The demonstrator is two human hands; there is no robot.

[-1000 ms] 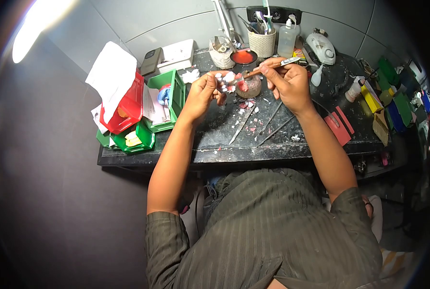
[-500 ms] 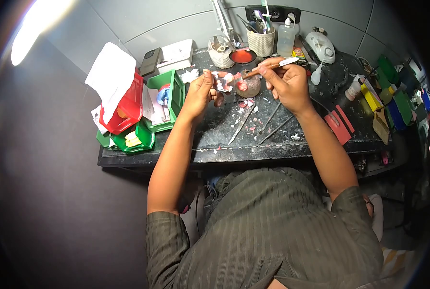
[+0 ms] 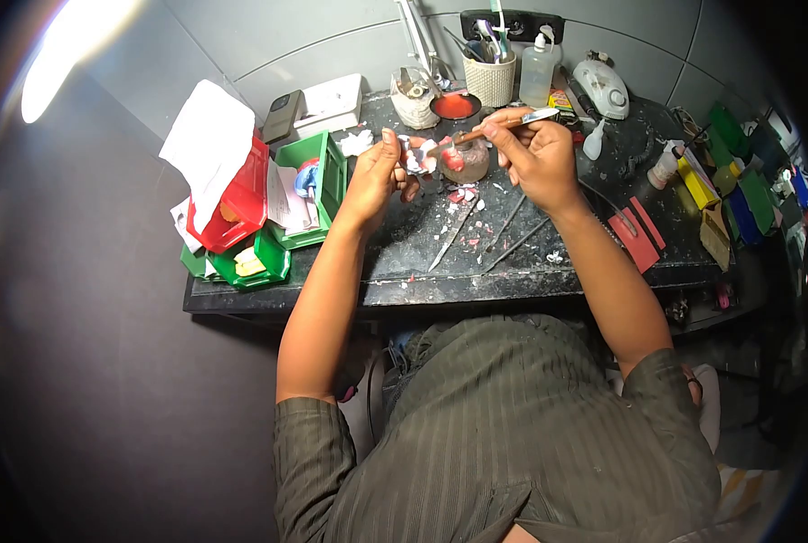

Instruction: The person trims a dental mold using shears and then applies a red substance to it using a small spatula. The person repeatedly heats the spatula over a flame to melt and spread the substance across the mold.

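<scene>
My left hand [image 3: 372, 185] is closed around a small white-and-pink dental model [image 3: 419, 156], thumb upright beside it. My right hand [image 3: 544, 167] pinches a wax knife [image 3: 499, 127] by its brown handle. The knife's shiny broad end [image 3: 541, 115] points up and right, while its other end reaches toward the model; whether it touches cannot be made out. Just behind that tip stands a round glass burner or jar [image 3: 469, 166] with pink-red stuff on it. A dark dish of red wax [image 3: 456, 106] sits farther back.
Several thin metal tools [image 3: 454, 237] and wax crumbs lie on the black bench [image 3: 404, 288]. Pink wax sheets [image 3: 635, 242] are at right. Green bins [image 3: 332, 185] and a red bin [image 3: 250, 195] stand left. Behind are a brush cup [image 3: 490, 80] and a clear bottle [image 3: 537, 74].
The wax knife has turned slightly in my right hand, its broad end now catching the light differently. My right hand has shifted very little, and my left hand stays nearly still with the model.
</scene>
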